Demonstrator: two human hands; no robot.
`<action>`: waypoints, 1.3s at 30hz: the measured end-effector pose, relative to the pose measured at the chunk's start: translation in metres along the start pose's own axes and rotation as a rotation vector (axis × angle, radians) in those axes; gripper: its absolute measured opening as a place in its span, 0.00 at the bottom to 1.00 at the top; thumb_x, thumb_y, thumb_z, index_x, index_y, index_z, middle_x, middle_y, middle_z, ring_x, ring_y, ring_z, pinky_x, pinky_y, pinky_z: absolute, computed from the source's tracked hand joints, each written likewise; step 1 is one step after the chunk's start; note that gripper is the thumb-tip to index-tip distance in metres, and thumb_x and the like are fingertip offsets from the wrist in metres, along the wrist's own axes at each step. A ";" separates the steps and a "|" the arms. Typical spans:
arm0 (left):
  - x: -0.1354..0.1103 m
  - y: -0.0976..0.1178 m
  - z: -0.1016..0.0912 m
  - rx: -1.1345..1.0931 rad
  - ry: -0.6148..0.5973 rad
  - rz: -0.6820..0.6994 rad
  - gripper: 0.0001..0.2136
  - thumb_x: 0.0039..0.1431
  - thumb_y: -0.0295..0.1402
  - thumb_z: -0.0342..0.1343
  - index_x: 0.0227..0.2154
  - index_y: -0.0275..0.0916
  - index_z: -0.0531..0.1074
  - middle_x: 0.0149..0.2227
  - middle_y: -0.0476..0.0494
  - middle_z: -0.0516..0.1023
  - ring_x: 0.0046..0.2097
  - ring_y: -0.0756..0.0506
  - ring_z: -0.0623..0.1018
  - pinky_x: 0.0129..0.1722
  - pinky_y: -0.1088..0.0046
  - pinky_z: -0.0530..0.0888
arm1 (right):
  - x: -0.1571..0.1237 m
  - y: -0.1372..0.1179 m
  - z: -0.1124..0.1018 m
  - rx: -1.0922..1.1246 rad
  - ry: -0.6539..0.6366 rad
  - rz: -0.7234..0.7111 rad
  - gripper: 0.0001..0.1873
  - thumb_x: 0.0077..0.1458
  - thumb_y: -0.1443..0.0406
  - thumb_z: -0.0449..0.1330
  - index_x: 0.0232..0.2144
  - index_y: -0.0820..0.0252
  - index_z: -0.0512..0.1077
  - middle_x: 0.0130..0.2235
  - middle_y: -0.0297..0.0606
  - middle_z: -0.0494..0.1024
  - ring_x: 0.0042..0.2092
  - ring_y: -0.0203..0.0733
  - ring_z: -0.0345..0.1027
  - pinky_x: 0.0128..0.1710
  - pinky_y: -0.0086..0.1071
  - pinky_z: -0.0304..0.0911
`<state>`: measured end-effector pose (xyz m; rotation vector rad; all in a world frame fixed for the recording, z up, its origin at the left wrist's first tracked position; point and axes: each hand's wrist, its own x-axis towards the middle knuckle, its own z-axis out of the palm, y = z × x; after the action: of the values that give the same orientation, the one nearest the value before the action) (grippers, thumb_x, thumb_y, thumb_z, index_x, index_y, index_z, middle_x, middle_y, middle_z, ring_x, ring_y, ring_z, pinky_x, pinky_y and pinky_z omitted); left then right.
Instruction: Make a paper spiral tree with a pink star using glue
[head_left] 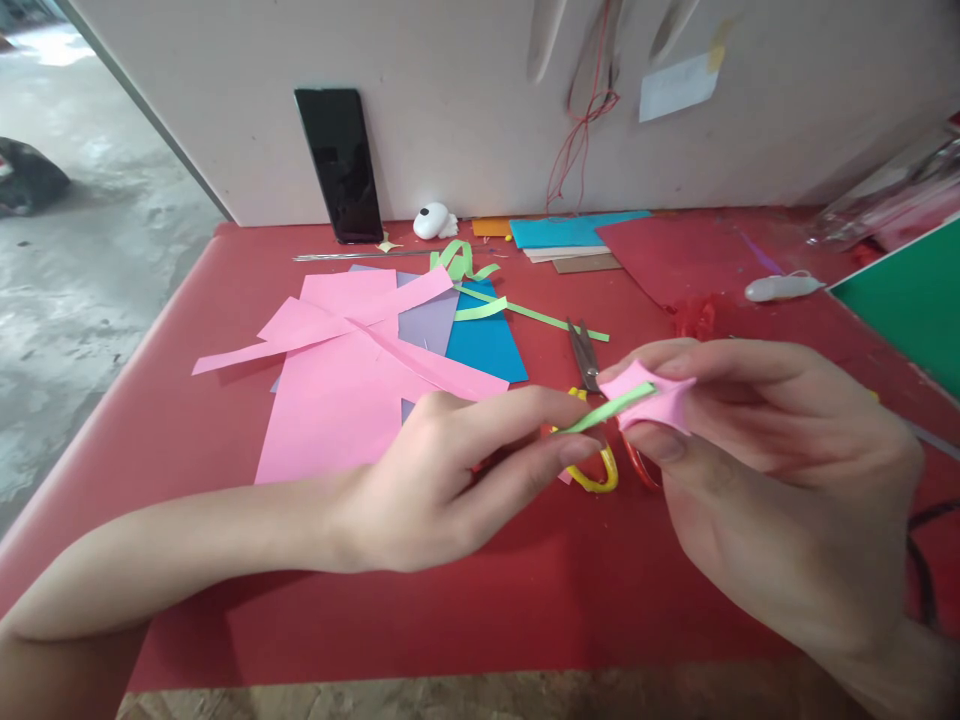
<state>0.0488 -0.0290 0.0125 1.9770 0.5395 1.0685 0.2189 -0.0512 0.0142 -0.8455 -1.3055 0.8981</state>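
My right hand (780, 470) pinches a small pink paper star (670, 402) between thumb and fingers. A narrow green paper strip (611, 408) lies across the star's face, its far end touching the middle of it. The strip's other end is between the thumb and index finger of my left hand (465, 470). Behind and below the hands lie scissors (600, 478) with yellow and red handles, partly hidden, blades pointing away. To the left, pink paper sheets and strips (337, 400) overlap a lilac sheet (427, 330) and a blue sheet (487, 345).
A dark phone (341, 165) leans on the white back wall, beside a small white figure (435, 220). Curled green strips (457, 262), a light blue paper (570, 230) and red paper (667, 250) lie toward the back. A green board (907, 300) stands at right.
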 end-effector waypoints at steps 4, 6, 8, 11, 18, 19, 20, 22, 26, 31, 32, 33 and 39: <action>0.000 0.000 0.000 -0.015 0.006 -0.018 0.08 0.66 0.29 0.50 0.32 0.33 0.70 0.16 0.58 0.62 0.15 0.58 0.60 0.16 0.82 0.60 | -0.001 0.000 -0.002 0.009 -0.011 0.011 0.16 0.47 0.75 0.68 0.35 0.48 0.79 0.36 0.19 0.81 0.39 0.23 0.74 0.42 0.13 0.71; -0.001 -0.001 0.000 -0.006 -0.003 -0.036 0.08 0.66 0.30 0.50 0.33 0.34 0.70 0.15 0.57 0.64 0.15 0.57 0.63 0.17 0.82 0.62 | -0.002 0.000 -0.003 0.010 -0.018 0.021 0.15 0.48 0.74 0.68 0.35 0.48 0.79 0.36 0.19 0.81 0.39 0.23 0.74 0.42 0.12 0.70; -0.001 -0.002 -0.001 -0.018 -0.029 -0.052 0.08 0.65 0.34 0.51 0.37 0.33 0.70 0.16 0.54 0.69 0.18 0.55 0.68 0.19 0.80 0.66 | -0.001 0.000 -0.004 0.015 -0.024 0.023 0.15 0.49 0.73 0.68 0.36 0.47 0.79 0.37 0.19 0.81 0.40 0.24 0.74 0.43 0.14 0.70; 0.001 -0.003 -0.003 -0.134 -0.063 -0.087 0.16 0.63 0.43 0.54 0.42 0.32 0.68 0.23 0.47 0.78 0.26 0.50 0.78 0.28 0.77 0.75 | 0.002 -0.001 -0.006 0.046 -0.051 0.007 0.13 0.49 0.71 0.69 0.36 0.47 0.79 0.37 0.21 0.80 0.41 0.26 0.74 0.45 0.19 0.71; 0.007 -0.001 -0.009 -0.360 -0.074 -0.295 0.19 0.62 0.50 0.52 0.33 0.37 0.73 0.34 0.45 0.81 0.40 0.47 0.80 0.40 0.74 0.78 | 0.015 0.011 -0.016 0.058 -0.357 -0.111 0.12 0.52 0.66 0.67 0.40 0.45 0.79 0.35 0.27 0.81 0.41 0.33 0.68 0.44 0.31 0.69; 0.007 -0.001 -0.009 -0.373 -0.071 -0.314 0.18 0.61 0.49 0.54 0.32 0.37 0.74 0.34 0.45 0.81 0.39 0.47 0.80 0.41 0.73 0.78 | 0.017 0.013 -0.018 0.053 -0.389 -0.125 0.12 0.53 0.65 0.67 0.41 0.44 0.79 0.36 0.27 0.81 0.42 0.34 0.68 0.47 0.33 0.67; 0.007 -0.001 -0.009 -0.389 -0.079 -0.318 0.16 0.60 0.46 0.56 0.32 0.36 0.74 0.34 0.45 0.81 0.39 0.47 0.80 0.41 0.73 0.77 | 0.018 0.016 -0.019 0.040 -0.419 -0.134 0.12 0.54 0.64 0.66 0.41 0.43 0.78 0.37 0.27 0.82 0.43 0.34 0.68 0.50 0.34 0.66; 0.008 -0.002 -0.009 -0.432 -0.108 -0.283 0.10 0.60 0.39 0.57 0.33 0.36 0.74 0.36 0.45 0.82 0.41 0.46 0.80 0.43 0.72 0.76 | 0.021 0.019 -0.020 0.009 -0.459 -0.145 0.11 0.54 0.62 0.66 0.41 0.40 0.79 0.39 0.27 0.82 0.45 0.36 0.69 0.53 0.36 0.64; 0.009 -0.004 -0.008 -0.405 -0.149 -0.174 0.09 0.60 0.36 0.58 0.29 0.35 0.75 0.33 0.44 0.81 0.40 0.46 0.79 0.43 0.71 0.75 | 0.024 0.024 -0.021 0.001 -0.487 -0.135 0.08 0.53 0.59 0.67 0.38 0.40 0.79 0.42 0.29 0.80 0.46 0.38 0.70 0.53 0.38 0.66; 0.008 -0.004 -0.006 -0.341 -0.040 -0.114 0.07 0.57 0.32 0.60 0.28 0.34 0.77 0.29 0.45 0.79 0.34 0.50 0.76 0.37 0.74 0.74 | 0.025 0.026 -0.021 0.065 -0.528 -0.092 0.09 0.55 0.61 0.66 0.40 0.40 0.79 0.43 0.31 0.78 0.48 0.37 0.69 0.52 0.36 0.69; 0.008 -0.004 -0.005 -0.339 -0.029 -0.111 0.06 0.57 0.31 0.60 0.28 0.34 0.77 0.29 0.45 0.79 0.34 0.50 0.76 0.38 0.75 0.74 | 0.025 0.027 -0.021 0.075 -0.535 -0.087 0.10 0.55 0.61 0.66 0.40 0.40 0.79 0.43 0.31 0.77 0.48 0.37 0.69 0.53 0.35 0.69; 0.008 -0.004 -0.005 -0.339 -0.028 -0.108 0.06 0.57 0.30 0.60 0.28 0.34 0.77 0.29 0.45 0.79 0.34 0.50 0.76 0.37 0.75 0.74 | 0.024 0.027 -0.021 0.080 -0.539 -0.085 0.10 0.55 0.62 0.66 0.40 0.40 0.79 0.42 0.32 0.77 0.48 0.37 0.68 0.53 0.35 0.69; 0.010 -0.002 -0.006 -0.279 -0.039 -0.105 0.06 0.57 0.31 0.60 0.28 0.35 0.79 0.23 0.47 0.78 0.29 0.50 0.75 0.35 0.74 0.75 | 0.024 0.028 -0.020 0.036 -0.516 -0.068 0.09 0.53 0.60 0.67 0.38 0.37 0.80 0.42 0.32 0.77 0.48 0.39 0.68 0.51 0.37 0.69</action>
<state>0.0493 -0.0186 0.0173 1.7036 0.4416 0.9806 0.2385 -0.0180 -0.0027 -0.5521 -1.7436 1.1258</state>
